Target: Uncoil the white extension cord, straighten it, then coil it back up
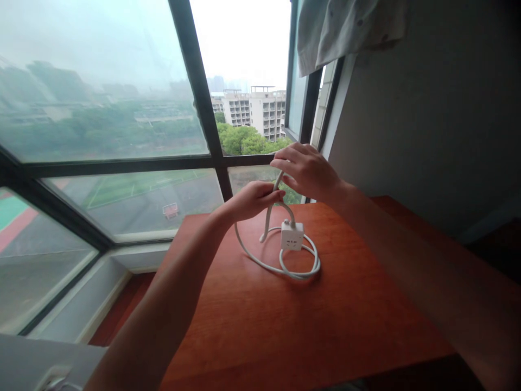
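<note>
A white power cord (pixel 260 264) lies in loose loops on the reddish-brown table and rises up to both hands. Attached to it is a white socket block (pixel 292 237) with outlet holes on its front face, close below the hands. My left hand (pixel 257 198) is closed around the cord, thumb stretched along it. Just above and to the right, my right hand (pixel 303 167) has its fingers bent over the upper part of the cord, pinching it near the top of a bend. The fingertips of the right hand partly hide the cord there.
The wooden table (pixel 309 331) reaches to the window (pixel 122 217) with its dark frame (pixel 220 163). A light curtain (pixel 345 30) hangs at upper right beside a grey wall (pixel 423 125). A white ledge (pixel 97 304) runs along the left.
</note>
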Demonstrator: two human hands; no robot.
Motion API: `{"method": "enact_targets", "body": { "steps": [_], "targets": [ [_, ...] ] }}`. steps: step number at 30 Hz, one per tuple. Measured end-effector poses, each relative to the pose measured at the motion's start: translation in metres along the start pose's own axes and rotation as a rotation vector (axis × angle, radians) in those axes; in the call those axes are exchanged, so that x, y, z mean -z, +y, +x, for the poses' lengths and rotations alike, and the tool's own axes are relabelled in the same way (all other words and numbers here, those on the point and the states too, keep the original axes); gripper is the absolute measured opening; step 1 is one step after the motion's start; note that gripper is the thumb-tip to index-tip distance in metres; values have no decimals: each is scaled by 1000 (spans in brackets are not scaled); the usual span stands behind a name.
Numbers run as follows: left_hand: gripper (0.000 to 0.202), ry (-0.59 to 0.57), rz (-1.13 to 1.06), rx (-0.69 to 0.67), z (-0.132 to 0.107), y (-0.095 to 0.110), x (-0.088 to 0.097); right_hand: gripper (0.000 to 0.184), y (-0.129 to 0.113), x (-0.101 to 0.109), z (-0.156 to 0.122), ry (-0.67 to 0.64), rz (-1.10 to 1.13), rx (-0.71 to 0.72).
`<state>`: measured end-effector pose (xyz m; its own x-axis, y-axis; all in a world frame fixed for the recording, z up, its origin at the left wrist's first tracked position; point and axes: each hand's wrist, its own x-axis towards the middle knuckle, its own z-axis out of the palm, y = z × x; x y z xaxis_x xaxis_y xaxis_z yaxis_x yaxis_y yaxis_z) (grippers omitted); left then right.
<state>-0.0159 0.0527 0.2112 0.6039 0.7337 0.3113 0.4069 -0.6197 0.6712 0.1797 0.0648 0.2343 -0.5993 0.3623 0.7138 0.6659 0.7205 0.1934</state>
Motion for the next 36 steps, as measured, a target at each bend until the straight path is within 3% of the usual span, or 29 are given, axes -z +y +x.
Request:
{"method": "enact_targets", "body": {
  "steps": [2,4,9,13,16,19,23,25,28,30,33,36],
  "targets": [
    [40,27,-77,26,-4,-4,4,19,-9,-3,-21,107,99,-73],
    [40,68,-161,57,-6,-8,8,23,-16,-9,-45,110,247,-227],
    [41,192,-187,116,-5,-13,13,34,-23,-29,-81,-317,933,-499],
    [42,238,-114,93,-2,-9,9,37,-33,-34,-82,-423,1411,-695],
    [38,262,-201,74,-2,-6,4,32,-41,-39,-79,-296,1378,-693],
    [35,259,-368,67,-4,-6,2,26,-44,-51,-77,-101,1100,-613],
    [37,231,-579,61,-8,-15,4,35,-37,-63,-70,47,748,-524],
    [37,246,-656,34,-7,-20,5,37,-34,-65,-66,-8,704,-425],
    [37,290,-706,-6,-6,-23,3,31,-35,-67,-59,-309,824,-309],
    [36,304,-691,-21,-6,-23,1,35,-39,-69,-56,-445,901,-329],
    [35,338,-659,-50,-9,-20,-1,35,-48,-74,-55,-428,1061,-457],
    [34,366,-583,-76,-14,-18,-2,44,-55,-75,-54,-392,1402,-595]
  ]
}}
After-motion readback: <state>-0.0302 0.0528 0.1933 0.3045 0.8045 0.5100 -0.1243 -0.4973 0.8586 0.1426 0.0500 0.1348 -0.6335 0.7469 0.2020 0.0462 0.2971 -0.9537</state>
